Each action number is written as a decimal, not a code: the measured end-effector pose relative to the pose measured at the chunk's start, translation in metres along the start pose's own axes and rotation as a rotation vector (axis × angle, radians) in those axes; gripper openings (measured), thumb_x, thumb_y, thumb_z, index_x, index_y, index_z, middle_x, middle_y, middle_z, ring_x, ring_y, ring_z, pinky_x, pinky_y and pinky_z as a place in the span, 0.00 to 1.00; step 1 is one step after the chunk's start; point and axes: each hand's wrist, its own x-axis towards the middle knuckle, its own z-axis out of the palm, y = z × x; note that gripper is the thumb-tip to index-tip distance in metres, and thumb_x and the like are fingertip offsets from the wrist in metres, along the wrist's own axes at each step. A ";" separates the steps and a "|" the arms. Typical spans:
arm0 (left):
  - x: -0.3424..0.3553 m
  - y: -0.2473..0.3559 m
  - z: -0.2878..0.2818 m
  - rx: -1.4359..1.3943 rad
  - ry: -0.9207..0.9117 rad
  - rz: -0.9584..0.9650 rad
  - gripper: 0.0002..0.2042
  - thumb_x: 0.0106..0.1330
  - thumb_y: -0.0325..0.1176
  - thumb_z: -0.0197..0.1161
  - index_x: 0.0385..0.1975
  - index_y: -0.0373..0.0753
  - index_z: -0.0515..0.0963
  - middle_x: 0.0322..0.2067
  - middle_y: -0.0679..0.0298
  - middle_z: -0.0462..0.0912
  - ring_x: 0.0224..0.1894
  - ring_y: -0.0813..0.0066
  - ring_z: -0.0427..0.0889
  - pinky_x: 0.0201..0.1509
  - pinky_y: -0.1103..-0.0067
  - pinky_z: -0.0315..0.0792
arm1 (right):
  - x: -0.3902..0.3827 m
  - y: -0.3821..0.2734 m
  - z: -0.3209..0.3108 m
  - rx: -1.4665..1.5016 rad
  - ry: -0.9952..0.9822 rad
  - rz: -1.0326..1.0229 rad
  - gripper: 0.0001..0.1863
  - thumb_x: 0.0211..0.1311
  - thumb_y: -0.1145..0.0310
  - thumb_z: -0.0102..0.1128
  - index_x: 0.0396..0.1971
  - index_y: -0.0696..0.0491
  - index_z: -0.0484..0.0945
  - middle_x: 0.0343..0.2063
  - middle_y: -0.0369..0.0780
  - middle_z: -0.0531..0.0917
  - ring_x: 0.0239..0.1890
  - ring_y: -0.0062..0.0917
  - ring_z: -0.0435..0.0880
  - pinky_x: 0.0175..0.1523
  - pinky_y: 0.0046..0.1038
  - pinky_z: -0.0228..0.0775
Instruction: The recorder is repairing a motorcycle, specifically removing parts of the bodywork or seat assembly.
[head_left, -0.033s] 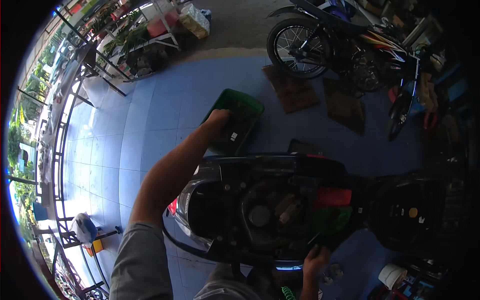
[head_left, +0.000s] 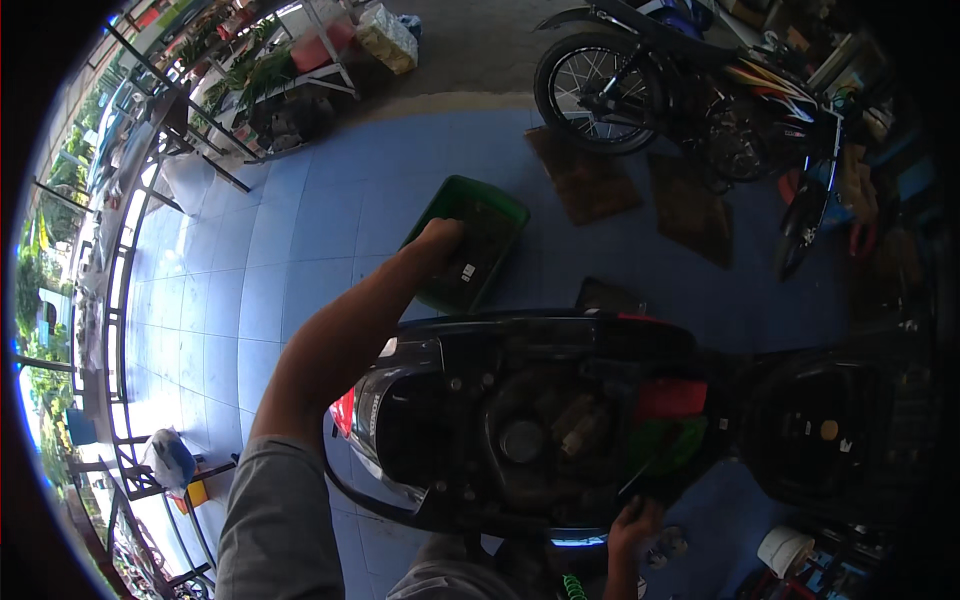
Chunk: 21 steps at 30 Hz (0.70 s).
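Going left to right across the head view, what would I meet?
Blue-and-white rounded bundle → red glossy lamp lens → bare left hand → round dark-grey cap → bare right hand → white cylindrical container.

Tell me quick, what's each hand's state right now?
Left hand: at the green bin, grip hidden, cannot be told.
Right hand: closed, holding a slim tool.

Floor tiles are washed by daylight glare from the left, the opened scooter is sunk in shadow, and edges are bowed by fisheye distortion.
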 end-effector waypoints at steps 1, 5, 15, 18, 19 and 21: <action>0.026 -0.001 0.000 0.009 -0.005 -0.015 0.06 0.63 0.31 0.59 0.32 0.35 0.77 0.24 0.63 0.77 0.21 0.75 0.75 0.22 0.77 0.69 | -0.004 0.008 0.001 -0.028 -0.038 0.005 0.09 0.64 0.70 0.53 0.35 0.62 0.74 0.32 0.53 0.79 0.34 0.51 0.78 0.40 0.43 0.71; 0.090 -0.009 0.012 0.198 -0.176 -0.092 0.08 0.61 0.32 0.61 0.23 0.37 0.77 0.17 0.65 0.73 0.16 0.76 0.72 0.20 0.77 0.66 | -0.018 0.031 0.022 -0.031 0.164 -0.061 0.10 0.66 0.71 0.50 0.35 0.64 0.73 0.31 0.54 0.78 0.34 0.51 0.78 0.38 0.44 0.70; 0.307 -0.108 -0.060 1.917 -0.257 0.299 0.14 0.59 0.36 0.57 0.35 0.32 0.82 0.35 0.50 0.84 0.42 0.54 0.85 0.41 0.66 0.79 | -0.042 0.078 0.049 -0.122 0.163 0.103 0.11 0.68 0.69 0.49 0.34 0.64 0.74 0.28 0.53 0.75 0.31 0.46 0.73 0.36 0.42 0.63; 0.345 -0.138 -0.109 1.273 0.059 0.184 0.16 0.57 0.38 0.57 0.36 0.31 0.82 0.37 0.49 0.84 0.46 0.52 0.83 0.47 0.63 0.77 | -0.061 0.126 0.069 -0.165 0.044 0.148 0.11 0.67 0.68 0.52 0.40 0.62 0.72 0.34 0.51 0.75 0.37 0.43 0.72 0.42 0.41 0.63; 0.350 -0.143 -0.115 1.272 0.059 0.176 0.16 0.57 0.38 0.57 0.36 0.31 0.82 0.37 0.49 0.84 0.46 0.52 0.83 0.47 0.63 0.77 | -0.068 0.140 0.074 -0.185 0.007 0.168 0.12 0.66 0.67 0.53 0.41 0.61 0.72 0.36 0.51 0.75 0.39 0.42 0.72 0.44 0.41 0.63; 0.347 -0.143 -0.099 0.859 0.016 0.043 0.19 0.56 0.39 0.56 0.38 0.30 0.81 0.40 0.47 0.83 0.49 0.53 0.81 0.51 0.63 0.74 | -0.082 0.166 0.077 -0.251 -0.054 0.223 0.14 0.65 0.67 0.55 0.45 0.60 0.71 0.40 0.50 0.74 0.43 0.40 0.72 0.48 0.40 0.63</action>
